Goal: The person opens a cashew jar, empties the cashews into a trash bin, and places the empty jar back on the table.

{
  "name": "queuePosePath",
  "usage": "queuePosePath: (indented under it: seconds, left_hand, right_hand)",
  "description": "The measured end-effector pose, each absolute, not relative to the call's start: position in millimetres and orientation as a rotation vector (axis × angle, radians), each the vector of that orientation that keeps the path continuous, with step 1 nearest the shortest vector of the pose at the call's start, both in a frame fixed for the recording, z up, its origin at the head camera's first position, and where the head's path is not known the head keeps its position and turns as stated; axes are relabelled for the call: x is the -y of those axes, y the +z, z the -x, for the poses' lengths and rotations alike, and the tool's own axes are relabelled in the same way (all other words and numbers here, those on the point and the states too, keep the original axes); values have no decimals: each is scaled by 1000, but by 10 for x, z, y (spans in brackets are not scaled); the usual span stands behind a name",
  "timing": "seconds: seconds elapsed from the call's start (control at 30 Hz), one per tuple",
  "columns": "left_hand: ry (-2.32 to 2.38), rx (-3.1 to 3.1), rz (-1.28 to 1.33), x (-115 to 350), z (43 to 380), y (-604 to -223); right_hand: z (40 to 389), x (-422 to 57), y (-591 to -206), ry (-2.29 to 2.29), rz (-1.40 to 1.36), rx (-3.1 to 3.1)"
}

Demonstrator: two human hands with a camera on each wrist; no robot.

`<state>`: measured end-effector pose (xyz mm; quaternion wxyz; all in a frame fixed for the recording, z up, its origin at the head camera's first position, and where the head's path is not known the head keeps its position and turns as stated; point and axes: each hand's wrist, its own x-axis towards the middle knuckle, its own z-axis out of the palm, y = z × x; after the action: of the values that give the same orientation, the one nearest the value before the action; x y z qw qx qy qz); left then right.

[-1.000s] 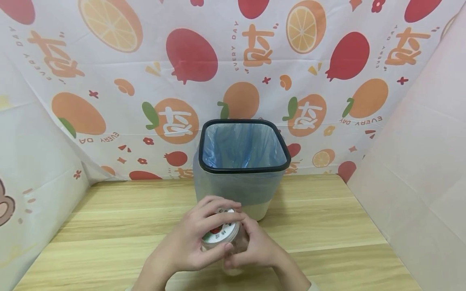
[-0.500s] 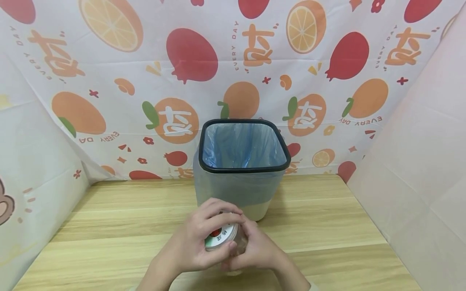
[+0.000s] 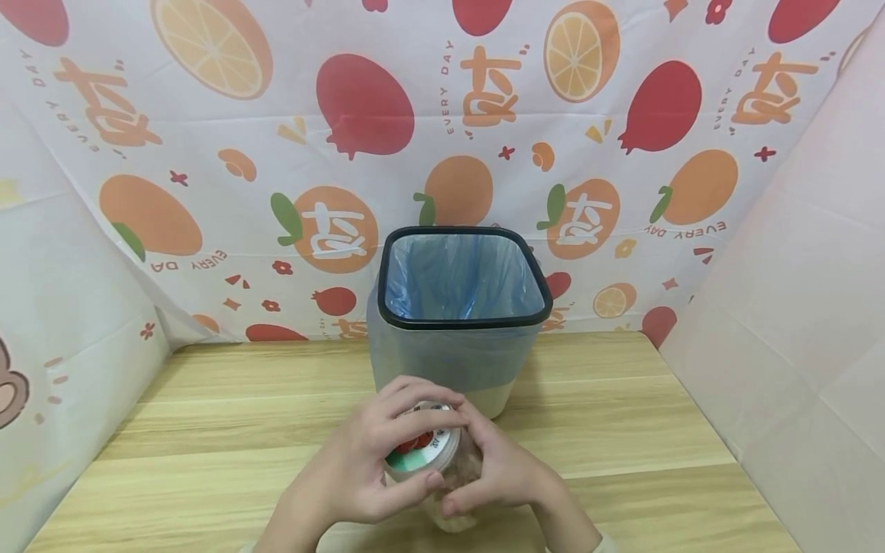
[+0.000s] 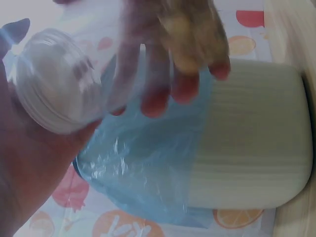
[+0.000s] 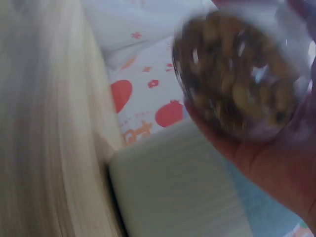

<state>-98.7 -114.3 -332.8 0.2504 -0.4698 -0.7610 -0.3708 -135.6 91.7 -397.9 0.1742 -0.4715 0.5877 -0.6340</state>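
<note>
"How would the jar (image 3: 465, 465) handle?"

"Light, I'd guess, with stiff, thin walls, perhaps plastic. Smooth enough to slip, and it might dent under a hard squeeze. The pieces (image 5: 237, 84) inside probably shift as it tips."

"Best hold?"

"Round the body with one hand, and by the rim of the lid (image 3: 415, 459) with the other."

"What does it look like?"

"Clear and round. The lid's label is white, red and green; the pieces are brown and lumpy, too blurred to name."

"Where is it?"

"Between the hands, off the table (image 3: 242, 430), tilted, lid toward the left hand (image 3: 369, 453)."

"And the fingers?"

"The left ones arch over the lid, thumb on the near side. The right hand (image 3: 505, 470) grips the body, thumb in front, fingers wrapped behind and slightly apart in the left wrist view. I can't tell how hard either presses."

"Beyond that?"

"The bin (image 3: 463, 323) stands just behind, black-rimmed, lined with a blue bag (image 3: 456, 276). Behind it hangs a fruit-print cloth (image 3: 366, 100)."
</note>
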Motion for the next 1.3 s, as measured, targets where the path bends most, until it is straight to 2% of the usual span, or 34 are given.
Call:
queuePosePath:
  seconds: [0.23,0.47,0.7,0.83,1.03,1.3]
  left_hand:
    - [-1049,1943,1341,1075,980,-3322]
    - [-1012,2019,1152,1093,1042,-3384]
    - [-972,2140,1015,1116,1044,-3415]
    - [-991,2155,1101,1148,1020,-3394]
    - [-1072,2018,1339,1136,987,-3348]
    - [-1074,2007,1307,1124,982,-3342]
  right_hand:
    - [1400,-962,-3968,-1748,1450,-1556]
    - [1313,-870,-3918,-1838,1246,-1867]
    - [1302,-819,-3950,-1791,1194,-2170]
    - [1319,-866,-3958,-1776,1194,-2009]
    - [1330,-928,-3960,-1747,1371,-1669]
    - [1311,-900,-3926,-1774,1384,-1742]
